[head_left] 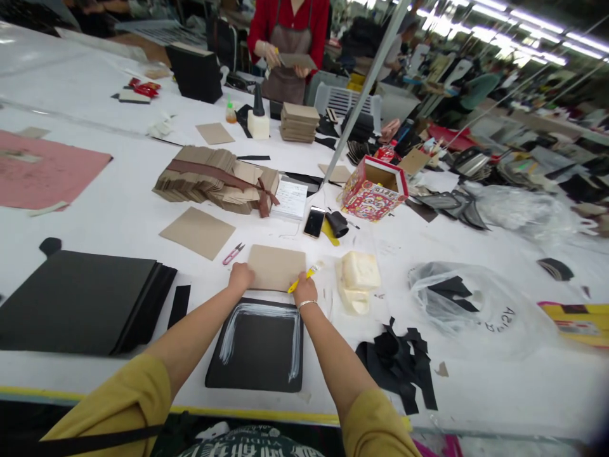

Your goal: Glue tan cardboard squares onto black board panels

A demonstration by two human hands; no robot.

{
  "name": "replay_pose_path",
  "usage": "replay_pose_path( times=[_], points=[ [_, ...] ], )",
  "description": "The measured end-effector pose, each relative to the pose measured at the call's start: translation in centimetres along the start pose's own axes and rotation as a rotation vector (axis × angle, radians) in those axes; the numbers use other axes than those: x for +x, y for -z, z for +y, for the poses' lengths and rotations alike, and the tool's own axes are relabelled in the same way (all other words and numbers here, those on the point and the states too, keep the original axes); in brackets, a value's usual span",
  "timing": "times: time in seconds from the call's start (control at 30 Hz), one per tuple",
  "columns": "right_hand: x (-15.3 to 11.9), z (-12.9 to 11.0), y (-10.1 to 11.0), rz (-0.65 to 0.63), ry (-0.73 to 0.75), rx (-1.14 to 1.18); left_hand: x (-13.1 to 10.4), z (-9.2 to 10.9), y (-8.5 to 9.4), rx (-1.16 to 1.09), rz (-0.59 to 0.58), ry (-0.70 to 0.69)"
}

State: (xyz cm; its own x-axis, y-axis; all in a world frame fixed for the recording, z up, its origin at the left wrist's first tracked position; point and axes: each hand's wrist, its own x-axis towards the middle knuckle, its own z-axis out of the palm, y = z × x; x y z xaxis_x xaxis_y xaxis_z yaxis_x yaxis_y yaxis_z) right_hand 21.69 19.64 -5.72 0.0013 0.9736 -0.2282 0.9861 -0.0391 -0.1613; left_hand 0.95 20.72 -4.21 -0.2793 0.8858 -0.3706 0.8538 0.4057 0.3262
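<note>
"Where was this?"
"A workshop: strip lights [537, 21] hung overhead, and 1 person in an apron [289, 54] was across the broad worktop [118, 244]."
"What else showed it?"
"Stacked black sheets [76, 301], a tied bundle of boards [209, 181], and cut scraps [394, 355]."

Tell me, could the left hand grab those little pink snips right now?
Probably yes: the pink snips lie close to the left hand with nothing between, though it might need to let go of the beige board.
</note>
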Motion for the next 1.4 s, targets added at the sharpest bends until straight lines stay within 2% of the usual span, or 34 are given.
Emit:
replay_pose_path(
  times=[0.2,0.37,0.47,0.57,0.63,0.7,0.77,0.83,0.9,0.97,1.07,1.13,1.27,1.4],
  points=[
    [0.1,-0.3,-0.1,-0.003,-0.014,-0.009,-1.9,0.5,0.2,-0.076,0.069,-0.013],
    [0.0,-0.3,-0.2,0.002,-0.012,0.001,-2.6,0.7,1.0,-0.197,0.118,-0.053],
    [0.0,-0.3,-0.3,0.023,-0.016,0.036,-2.6,0.9,1.7,-0.325,0.161,-0.085],
    [0.0,0.0,0.1,0.044,-0.036,0.172,-2.6,1.3,2.4,-0.488,0.172,-0.085],
    [0.0,0.6,0.9,0.053,-0.055,0.262,-2.9,1.5,3.0,-0.619,0.150,-0.085],
    [-0.2,1.4,2.2,0.101,-0.085,0.342,-3.6,1.4,3.7,-0.862,0.087,-0.091],
    [-1.1,2.2,3.7,0.199,-0.097,0.425,-4.9,0.8,4.5,-1.141,0.005,-0.087],
    [-2.9,3.0,5.0,0.302,-0.070,0.486,-6.9,-0.3,5.2,-1.274,-0.060,-0.082],
    [-5.5,3.6,5.7,0.339,-0.018,0.484,-9.3,-2.0,5.5,-1.226,-0.075,-0.064],
    [-8.9,4.0,5.4,0.306,0.029,0.458,-12.0,-4.1,5.0,-1.069,-0.063,-0.031],
    [-13.6,4.5,3.1,0.208,0.101,0.433,-15.3,-7.3,3.0,-0.787,-0.051,-0.013],
    [-15.9,4.8,1.1,0.167,0.123,0.420,-16.6,-9.0,1.2,-0.662,-0.053,-0.042],
    [-17.2,5.1,-1.6,0.136,0.136,0.387,-16.9,-10.6,-1.5,-0.562,-0.053,-0.024],
    [-16.6,4.8,-2.2,0.140,0.117,0.369,-16.2,-10.9,-2.4,-0.551,-0.014,0.011]
  ],
)
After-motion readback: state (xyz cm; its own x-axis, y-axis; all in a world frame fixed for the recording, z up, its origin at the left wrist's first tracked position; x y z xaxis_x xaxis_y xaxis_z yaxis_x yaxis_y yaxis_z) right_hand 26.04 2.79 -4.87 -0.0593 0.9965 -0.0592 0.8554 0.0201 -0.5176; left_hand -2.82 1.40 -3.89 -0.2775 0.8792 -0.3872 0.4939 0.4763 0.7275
